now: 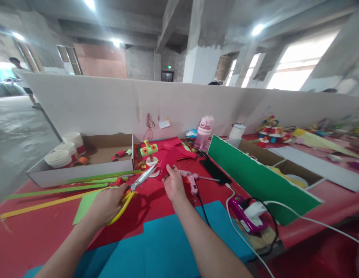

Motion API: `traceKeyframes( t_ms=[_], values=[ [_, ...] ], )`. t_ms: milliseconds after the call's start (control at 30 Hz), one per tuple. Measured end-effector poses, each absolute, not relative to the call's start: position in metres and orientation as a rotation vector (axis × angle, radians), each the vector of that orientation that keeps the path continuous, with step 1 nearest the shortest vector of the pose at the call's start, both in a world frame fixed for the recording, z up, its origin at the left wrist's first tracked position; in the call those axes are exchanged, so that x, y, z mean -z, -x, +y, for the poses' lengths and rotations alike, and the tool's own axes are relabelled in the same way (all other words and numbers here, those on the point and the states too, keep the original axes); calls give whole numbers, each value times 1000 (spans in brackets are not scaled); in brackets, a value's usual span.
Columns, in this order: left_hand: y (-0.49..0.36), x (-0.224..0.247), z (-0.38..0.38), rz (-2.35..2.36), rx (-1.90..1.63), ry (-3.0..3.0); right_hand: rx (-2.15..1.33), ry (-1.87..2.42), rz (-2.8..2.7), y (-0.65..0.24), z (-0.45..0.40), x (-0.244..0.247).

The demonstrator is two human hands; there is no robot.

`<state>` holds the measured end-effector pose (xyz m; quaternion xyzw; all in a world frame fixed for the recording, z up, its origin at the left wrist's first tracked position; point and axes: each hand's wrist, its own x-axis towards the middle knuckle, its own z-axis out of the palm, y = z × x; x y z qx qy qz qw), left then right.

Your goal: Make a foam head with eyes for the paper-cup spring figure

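Note:
Yellow-handled scissors (pixel 127 197) lie against my left hand (pixel 111 202), whose fingers are curled; the blades point up and right. Near the tabletop's middle, my right hand (pixel 173 183) pinches a piece of red paper (pixel 170 159) by its lower edge. Behind the scissor tips stands a small figure with a green paper roll (pixel 149 150) on a spring above a white paper cup (pixel 152 164). A pink glue gun (pixel 191 180) rests just right of my right hand. Green paper (pixel 85 205) is partly hidden by my left hand.
An open box (pixel 81 174) with paper cups stands at left, beside paper strips (pixel 52 190). Blue sheets (pixel 165 247) lie in front. At right are a phone (pixel 215 172), purple power strip (pixel 244 216), white cable and green-sided box (pixel 254 175). A pink bottle (pixel 204 133) stands behind.

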<state>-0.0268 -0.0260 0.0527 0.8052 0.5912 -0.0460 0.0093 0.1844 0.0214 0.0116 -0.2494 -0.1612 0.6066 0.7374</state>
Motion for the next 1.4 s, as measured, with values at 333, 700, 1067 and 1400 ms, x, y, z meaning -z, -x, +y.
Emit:
traceKeyframes(
  t_ms=[333, 700, 1067, 1400],
  values=[
    [33, -49, -26, 1785, 93, -2502, -1192, 662, -574, -186, 25, -8],
    [41, -50, -24, 1778, 64, -2503, -1155, 634, -880, -192, 23, -10],
    [39, -51, -27, 1731, 76, -2527, -1078, 750, -1065, -197, 18, -17],
    [38, -55, -29, 1711, 115, -2528, -965, 828, -1133, -207, 24, -10]
  ],
)
